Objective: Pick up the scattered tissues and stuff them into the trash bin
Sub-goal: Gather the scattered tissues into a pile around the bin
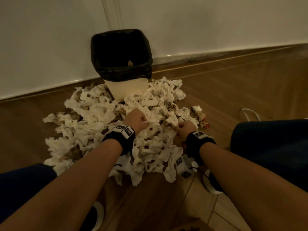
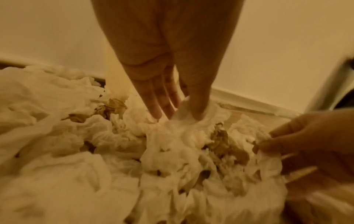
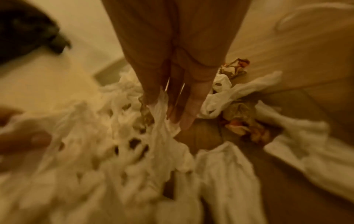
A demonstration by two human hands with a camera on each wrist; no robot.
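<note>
A wide heap of crumpled white tissues (image 1: 100, 117) covers the wooden floor in front of the trash bin (image 1: 125, 88), a cream bin with a black bag folded over its rim. The bin looks nearly empty inside. My left hand (image 1: 139, 121) is sunk into the middle of the heap, and its thumb and fingers pinch a wad of tissue (image 2: 184, 124). My right hand (image 1: 185, 127) is at the heap's right side and pinches a strip of tissue (image 3: 162, 115) between thumb and fingers. In the left wrist view the right hand (image 2: 298, 136) shows at the right edge.
The bin stands against a white wall with a skirting board (image 1: 216, 55). Brownish and coloured crumpled scraps (image 1: 202, 120) lie at the heap's right edge. A white cable (image 1: 250, 113) lies further right. My knees (image 1: 270, 147) flank the heap, and pale tiles (image 1: 208, 197) begin at lower right.
</note>
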